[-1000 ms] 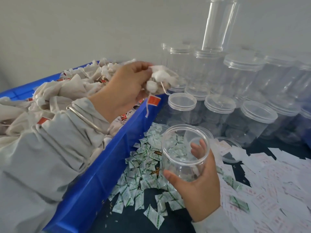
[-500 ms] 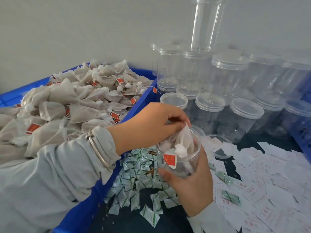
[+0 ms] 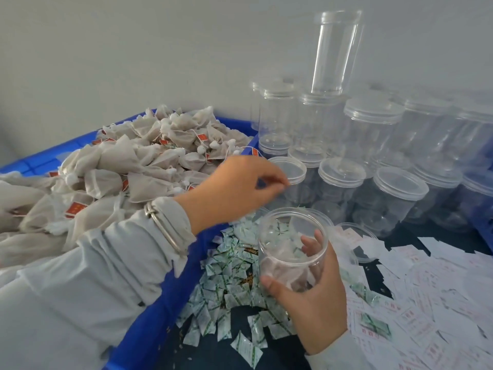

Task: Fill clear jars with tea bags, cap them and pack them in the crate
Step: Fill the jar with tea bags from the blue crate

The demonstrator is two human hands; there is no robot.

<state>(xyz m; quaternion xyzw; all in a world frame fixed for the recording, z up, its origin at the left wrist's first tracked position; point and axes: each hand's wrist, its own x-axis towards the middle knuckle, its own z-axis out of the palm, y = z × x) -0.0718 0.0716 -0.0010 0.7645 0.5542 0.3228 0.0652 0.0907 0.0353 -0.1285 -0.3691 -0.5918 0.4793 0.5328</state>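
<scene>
My right hand (image 3: 314,303) grips an open clear jar (image 3: 288,231) from below and behind, tilted slightly toward me above the table. A few tea bags (image 3: 280,271) lie in its bottom. My left hand (image 3: 234,188) hovers up and left of the jar's mouth, above the rim of the blue crate (image 3: 160,311), with its fingers loosely curled and nothing in them. The crate at the left holds a heap of tea bags (image 3: 128,166) with red tags.
Several capped empty jars (image 3: 373,145) stand stacked at the back right, against the wall. Small green-and-white sachets (image 3: 229,265) lie scattered beside the crate, and printed paper slips (image 3: 426,303) cover the table at the right. A loose clear lid (image 3: 357,244) lies just behind the held jar.
My left hand carried tea bags from the crate into the jar, let them go and lifted up and left, empty. The right hand kept holding the jar.
</scene>
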